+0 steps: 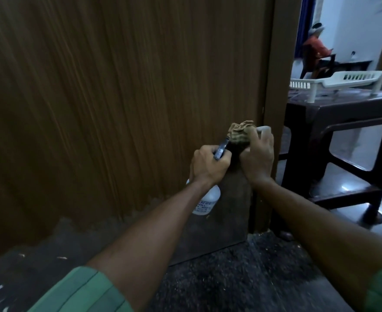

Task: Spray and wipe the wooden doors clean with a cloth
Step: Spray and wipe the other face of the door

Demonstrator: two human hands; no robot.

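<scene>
My left hand [210, 165] grips spray bottle [204, 202], right hand [258, 158] clutches cloth [307, 135] beside door [117, 97]; cramped hands risk spraying the cloth.

door [122, 97] — streaked wood grain | cloth [307, 137] — crumpled fabric | bottle [204, 202] — white plastic

My left hand [209, 164] grips the spray bottle [204, 200] by its trigger head, the white body hanging below my wrist. At its 3 o'clock, my right hand [258, 157] holds a bunched cloth [307, 137] against the wooden door [117, 97]. At 2 o'clock, a white rack [338, 83] sits on a dark table [343, 106].
</scene>
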